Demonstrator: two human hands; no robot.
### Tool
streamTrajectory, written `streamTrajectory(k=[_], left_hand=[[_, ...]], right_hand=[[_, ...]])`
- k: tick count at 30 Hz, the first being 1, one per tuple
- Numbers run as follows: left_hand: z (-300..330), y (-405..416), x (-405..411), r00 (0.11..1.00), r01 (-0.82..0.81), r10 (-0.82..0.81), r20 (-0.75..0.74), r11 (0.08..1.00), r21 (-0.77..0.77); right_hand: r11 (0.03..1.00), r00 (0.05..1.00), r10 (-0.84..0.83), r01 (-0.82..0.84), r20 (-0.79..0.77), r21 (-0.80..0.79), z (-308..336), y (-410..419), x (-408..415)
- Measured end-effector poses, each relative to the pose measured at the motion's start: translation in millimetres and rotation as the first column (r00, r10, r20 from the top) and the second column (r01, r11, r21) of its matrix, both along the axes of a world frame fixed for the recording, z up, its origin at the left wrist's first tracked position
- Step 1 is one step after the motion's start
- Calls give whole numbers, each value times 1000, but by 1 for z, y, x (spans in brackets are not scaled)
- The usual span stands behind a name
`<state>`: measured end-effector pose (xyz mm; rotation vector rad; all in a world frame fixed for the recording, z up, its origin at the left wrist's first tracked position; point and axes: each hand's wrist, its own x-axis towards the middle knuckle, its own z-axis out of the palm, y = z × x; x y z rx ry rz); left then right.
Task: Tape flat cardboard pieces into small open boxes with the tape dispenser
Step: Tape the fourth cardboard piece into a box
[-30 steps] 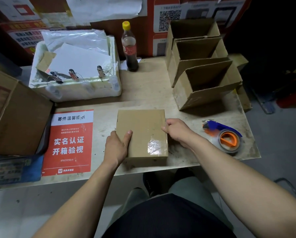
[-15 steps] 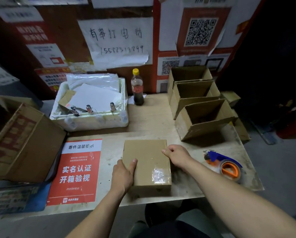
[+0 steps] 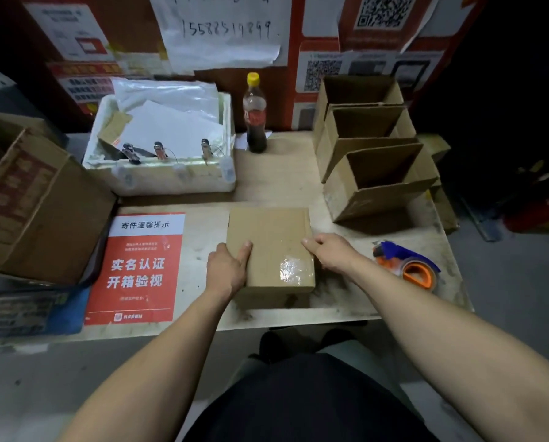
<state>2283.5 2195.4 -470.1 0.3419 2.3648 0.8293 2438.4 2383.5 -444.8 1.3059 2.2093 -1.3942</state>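
Note:
A small brown cardboard box [image 3: 268, 237] sits upside down near the table's front edge, a shiny strip of clear tape across its top. My left hand [image 3: 227, 271] grips its left side, thumb on the top face. My right hand [image 3: 332, 252] holds its right side, fingers along the edge. The tape dispenser [image 3: 408, 266], blue and orange with a clear roll, lies on the table to the right of my right hand, untouched. Three taped open boxes [image 3: 375, 173] stand nested at the back right.
A white foam bin [image 3: 165, 177] with papers and clips stands at the back left, a cola bottle [image 3: 254, 114] beside it. A large carton [image 3: 34, 202] fills the left side, next to a red notice [image 3: 139, 269] lying flat. The wall behind carries posters.
The camera has tilted up, so more wall shows. Both hands stay on the sides of the box, which has barely moved.

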Motion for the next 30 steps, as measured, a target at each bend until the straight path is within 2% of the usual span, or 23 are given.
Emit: streamTrajectory(k=[3,5,8,11,14,18,20,24,30], left_hand=[[0,3,1,1000,0,0,-4,1000,-3],[0,3,1,1000,-2,1,-19,1000,-6],[-2,2,0,1000,1,-1,-27,1000,-15],[-2,3,1,999,15,-15,-31,1000,-17],[-1,4,0,999,30,-32,-39,999,-30],[0,4,-1,999,29,-30,-36,999,-34],[0,4,-2,999,31,-32,-31,999,-34],[3,4,-3,999,42,-43,-14,999,-32],[2,2,-7,999,44,-45,-7,998,-40]], right_hand=[[991,1000,-5,5,0,-132,-4,-1,10],[994,998,-37,31,-54,-105,-11,-2,8],[1000,997,12,-11,-74,11,-16,-4,8],[998,999,14,-17,-46,-52,-14,2,10],[978,995,-75,61,-64,-198,-8,9,2],[956,962,-230,194,-150,-219,-16,8,-9],[943,958,-248,205,-142,-263,-17,13,-11],[941,983,-177,155,-45,-301,-13,26,-17],[931,940,-290,233,-180,-281,-15,18,-24]])
